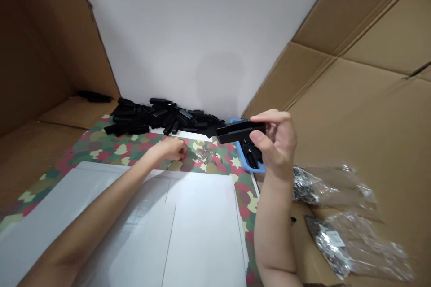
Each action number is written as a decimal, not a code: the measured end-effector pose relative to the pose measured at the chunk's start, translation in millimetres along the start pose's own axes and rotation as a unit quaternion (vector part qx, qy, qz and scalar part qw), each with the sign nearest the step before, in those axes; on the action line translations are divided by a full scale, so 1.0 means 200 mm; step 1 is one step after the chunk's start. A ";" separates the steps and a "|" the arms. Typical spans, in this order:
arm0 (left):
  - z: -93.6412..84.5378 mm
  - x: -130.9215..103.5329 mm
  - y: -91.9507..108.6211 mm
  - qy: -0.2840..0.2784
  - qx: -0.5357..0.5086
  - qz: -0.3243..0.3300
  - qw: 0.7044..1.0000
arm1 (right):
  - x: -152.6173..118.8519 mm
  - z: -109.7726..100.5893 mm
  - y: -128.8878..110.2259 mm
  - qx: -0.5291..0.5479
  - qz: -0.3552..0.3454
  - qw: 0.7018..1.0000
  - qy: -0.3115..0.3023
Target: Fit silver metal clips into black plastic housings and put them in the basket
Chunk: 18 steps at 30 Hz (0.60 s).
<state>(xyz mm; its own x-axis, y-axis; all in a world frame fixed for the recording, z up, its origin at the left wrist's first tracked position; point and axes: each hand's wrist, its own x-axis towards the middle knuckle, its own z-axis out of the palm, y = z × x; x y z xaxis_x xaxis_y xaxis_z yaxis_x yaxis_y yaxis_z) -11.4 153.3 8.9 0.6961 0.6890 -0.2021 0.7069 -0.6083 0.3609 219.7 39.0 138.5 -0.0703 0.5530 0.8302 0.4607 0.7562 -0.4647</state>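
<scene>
Raised above the table's right side, my right hand (279, 143) pinches a black channel-shaped piece (232, 133) between thumb and fingers. The piece is long, rectangular and hollow along one side. My left hand (175, 148) rests low over the camouflage-patterned cloth (131, 151), its fingers curled closed; whatever is in them is hidden. Just right of it lies a scatter of small metal parts (208, 155). Behind my left hand is a heap of similar black pieces (161, 114). Partly behind my right hand, a blue tray (245, 161) holds more black pieces.
White sheets (205, 228) cover the near part of the cloth, under my left forearm. Two clear plastic bags of metal parts, a rear bag (305, 186) and a nearer bag (332, 244), lie at the right on cardboard (387, 152). A white panel (202, 31) stands behind.
</scene>
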 end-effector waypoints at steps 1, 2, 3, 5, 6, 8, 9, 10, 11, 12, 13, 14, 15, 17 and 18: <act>0.00 0.00 0.00 0.005 -0.004 0.003 1.000 | 0.00 0.00 0.00 0.004 -0.003 1.000 0.001; 0.00 0.00 0.01 0.014 -0.009 0.007 1.000 | 0.00 0.00 0.00 0.008 -0.005 1.000 0.002; -0.01 0.00 0.02 0.027 -0.015 0.012 0.999 | 0.00 -0.01 0.00 0.011 -0.006 1.000 0.002; -0.04 -0.02 0.06 0.064 -0.031 0.026 0.997 | 0.00 -0.01 0.01 0.011 -0.004 1.000 0.003; -0.06 -0.03 0.08 0.087 -0.041 0.034 0.995 | 0.00 -0.01 0.01 0.010 -0.004 1.000 0.003; -0.12 -0.07 0.13 0.130 -0.069 0.047 0.988 | 0.00 -0.01 0.01 0.015 -0.007 1.000 0.004; -0.15 -0.10 0.15 0.148 -0.085 0.049 0.984 | 0.00 -0.01 0.00 0.020 -0.011 1.000 0.004; -0.19 -0.13 0.18 0.162 -0.099 0.050 0.981 | 0.00 -0.01 0.00 0.025 -0.016 1.000 0.002; -0.22 -0.16 0.20 0.174 -0.119 0.054 0.976 | 0.00 -0.01 -0.01 0.027 -0.019 0.999 -0.002; -0.25 -0.20 0.23 0.185 -0.149 0.065 0.969 | 0.00 -0.01 -0.01 0.025 -0.021 0.999 -0.006; -0.28 -0.23 0.26 0.196 -0.191 0.084 0.958 | 0.00 -0.01 -0.02 0.020 -0.020 1.000 -0.010; -0.31 -0.27 0.28 0.208 -0.246 0.110 0.940 | 0.00 -0.01 -0.03 0.013 -0.019 1.000 -0.014; -0.33 -0.30 0.31 0.220 -0.306 0.136 0.916 | 0.00 0.00 -0.03 0.006 -0.019 1.000 -0.018; -0.37 -0.35 0.37 0.244 -0.407 0.173 0.863 | -0.01 0.00 -0.05 -0.002 -0.023 0.999 -0.025; -0.38 -0.38 0.39 0.254 -0.437 0.181 0.844 | -0.01 0.00 -0.05 -0.002 -0.026 0.999 -0.029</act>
<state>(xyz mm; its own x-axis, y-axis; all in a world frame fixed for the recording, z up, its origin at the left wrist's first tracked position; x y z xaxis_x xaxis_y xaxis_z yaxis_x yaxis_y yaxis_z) -18.5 84.0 121.2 0.5461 0.7355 0.4010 -0.0570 -0.4449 0.8938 214.8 30.0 142.5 -0.1458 0.5324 0.8338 0.4582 0.7833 -0.4201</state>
